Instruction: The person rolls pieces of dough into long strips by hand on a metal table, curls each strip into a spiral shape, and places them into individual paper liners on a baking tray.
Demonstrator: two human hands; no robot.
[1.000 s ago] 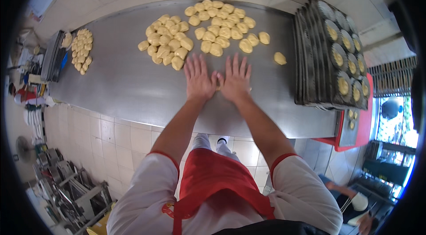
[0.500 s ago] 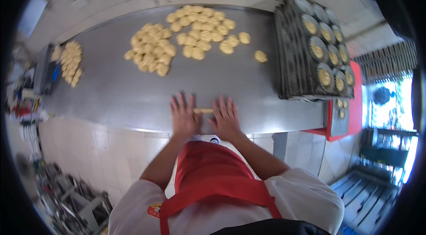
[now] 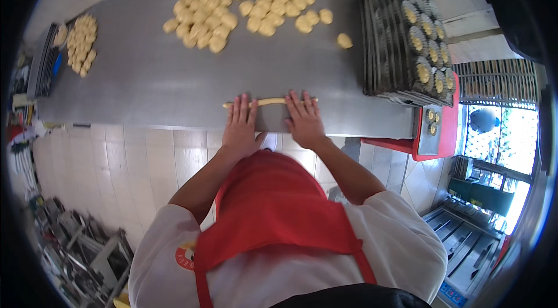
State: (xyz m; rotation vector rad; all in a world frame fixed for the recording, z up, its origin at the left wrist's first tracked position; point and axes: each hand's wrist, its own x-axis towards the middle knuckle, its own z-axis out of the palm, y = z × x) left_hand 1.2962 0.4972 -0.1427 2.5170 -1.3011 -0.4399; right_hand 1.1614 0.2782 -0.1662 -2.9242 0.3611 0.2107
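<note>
One dough rope (image 3: 272, 101), on the table (image 3: 157, 87) near its front edge, now longer, rolling evidently advancing; left hand (image 3: 239, 133) and right hand (image 3: 306, 126) flat atop, fingers slightly parted, unclamped.

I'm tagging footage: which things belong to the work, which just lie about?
Work: thin yellow dough rope under left hand and right hand; grey metal table; likely rounded yellow dough lumps, stacked dark metal trays, right.
Apparently lying about: small blue object; grey metal frame.
</note>
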